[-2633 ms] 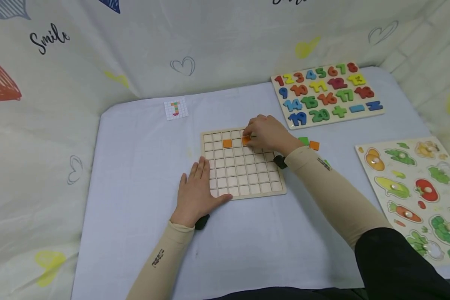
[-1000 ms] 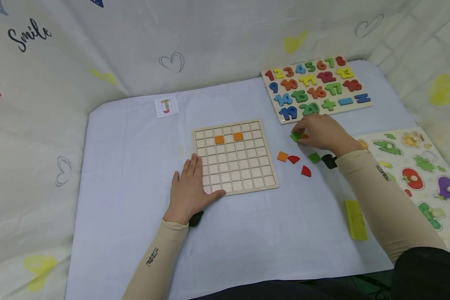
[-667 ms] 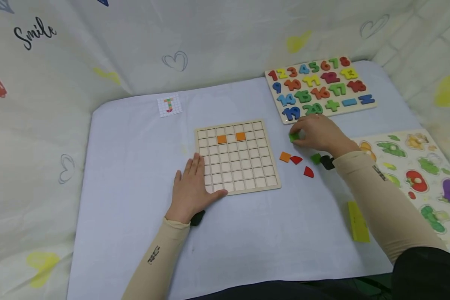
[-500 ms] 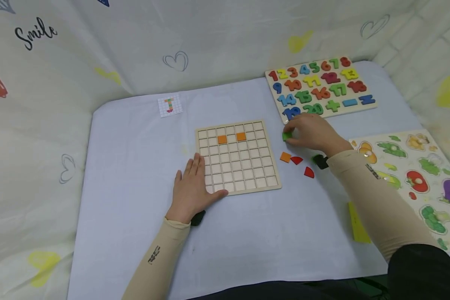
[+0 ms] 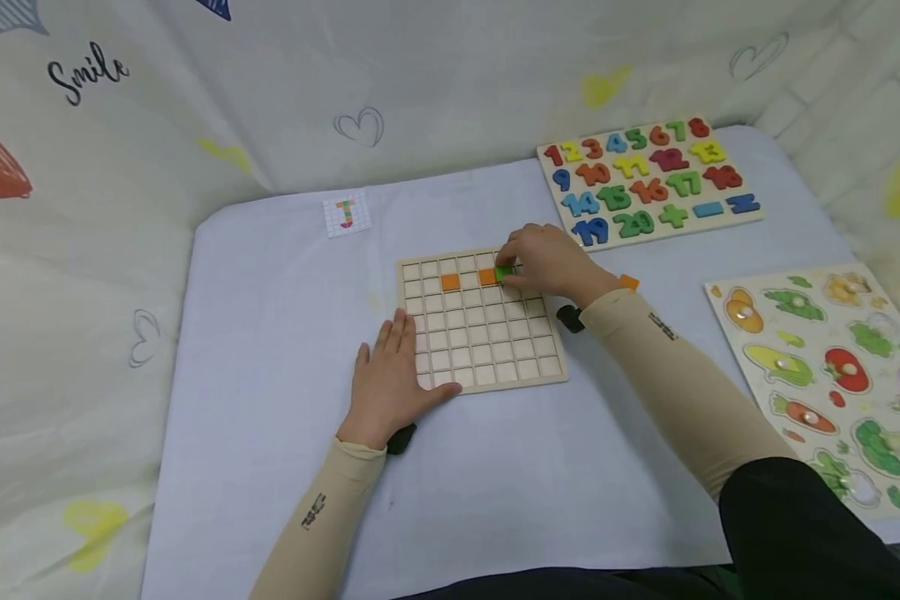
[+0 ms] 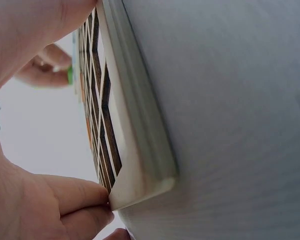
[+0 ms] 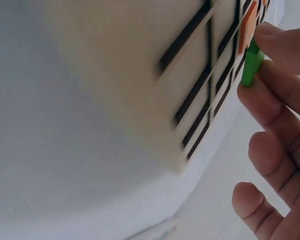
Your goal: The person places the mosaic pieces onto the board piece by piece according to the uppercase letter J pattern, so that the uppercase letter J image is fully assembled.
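Note:
My left hand (image 5: 386, 387) rests along the left side and near corner of a wooden grid board (image 5: 487, 333), fingers straight, thumb along the near edge. Two orange square tiles (image 5: 450, 282) sit in the board's second row, with a cell between them. Above that row, thumb and fingertips of my right hand (image 5: 543, 258) pinch a small green tile (image 7: 251, 65) by its edges. It is tilted in the right wrist view, right beside the right-hand orange tile. Whether it touches the board, I cannot tell. The right hand hides the board's far right corner.
A loose orange tile (image 5: 629, 282) shows past the right sleeve, which covers the table behind it. A patterned card (image 5: 347, 213) lies at the back left. The number puzzle (image 5: 720, 221) stands at the back right, the vegetable puzzle (image 5: 877, 400) at the right.
After leaving the second orange tile in the grid, my right hand picked up a green tile from the right and carried it left over the board. The left hand stayed in place.

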{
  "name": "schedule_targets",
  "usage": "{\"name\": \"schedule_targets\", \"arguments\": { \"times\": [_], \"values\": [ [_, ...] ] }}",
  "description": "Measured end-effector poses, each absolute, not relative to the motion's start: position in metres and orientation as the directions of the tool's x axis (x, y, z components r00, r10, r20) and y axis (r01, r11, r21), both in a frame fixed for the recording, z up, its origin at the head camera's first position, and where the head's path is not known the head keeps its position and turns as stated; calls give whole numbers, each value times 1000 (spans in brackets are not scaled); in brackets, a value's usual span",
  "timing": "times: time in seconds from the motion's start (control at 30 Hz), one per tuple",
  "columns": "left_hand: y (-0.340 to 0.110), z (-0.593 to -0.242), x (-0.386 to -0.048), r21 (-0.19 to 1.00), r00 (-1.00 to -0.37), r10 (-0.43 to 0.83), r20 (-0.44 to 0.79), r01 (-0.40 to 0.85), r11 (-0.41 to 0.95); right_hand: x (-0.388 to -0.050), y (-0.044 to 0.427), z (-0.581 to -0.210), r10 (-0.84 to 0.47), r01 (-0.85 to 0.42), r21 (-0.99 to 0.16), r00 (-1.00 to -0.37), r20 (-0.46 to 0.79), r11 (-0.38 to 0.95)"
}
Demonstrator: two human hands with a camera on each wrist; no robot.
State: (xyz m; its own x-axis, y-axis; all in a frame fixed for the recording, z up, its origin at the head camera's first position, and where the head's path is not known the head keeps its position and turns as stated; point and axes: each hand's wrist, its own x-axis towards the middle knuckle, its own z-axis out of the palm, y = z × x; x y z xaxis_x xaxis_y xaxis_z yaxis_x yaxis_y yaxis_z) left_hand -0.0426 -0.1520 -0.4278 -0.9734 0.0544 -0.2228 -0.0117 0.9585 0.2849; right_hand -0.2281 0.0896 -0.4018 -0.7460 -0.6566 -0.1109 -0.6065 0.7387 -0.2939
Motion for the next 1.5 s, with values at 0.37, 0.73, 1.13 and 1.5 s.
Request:
{"name": "schedule_targets", "arguments": {
  "times": [0.37, 0.73, 1.13, 1.5],
  "values": [
    [-151, -429, -43, 282, -973, 46, -227, -21, 959, -227, 44, -405, -696, -653, -268, -710, -109, 708],
    [-150, -428, -42, 274, -972, 59, -227, -5, 962, -221, 45, -408, -668, -616, -296, -735, -116, 730],
    [-153, -428, -42, 273, -968, 54, -246, -16, 962, -223, 89, -391, -609, -544, -313, -775, -170, 779],
    [-153, -427, -41, 282, -971, 63, -228, -4, 960, -215, 177, -392, -444, -385, -246, -857, -262, 889]
  ]
}}
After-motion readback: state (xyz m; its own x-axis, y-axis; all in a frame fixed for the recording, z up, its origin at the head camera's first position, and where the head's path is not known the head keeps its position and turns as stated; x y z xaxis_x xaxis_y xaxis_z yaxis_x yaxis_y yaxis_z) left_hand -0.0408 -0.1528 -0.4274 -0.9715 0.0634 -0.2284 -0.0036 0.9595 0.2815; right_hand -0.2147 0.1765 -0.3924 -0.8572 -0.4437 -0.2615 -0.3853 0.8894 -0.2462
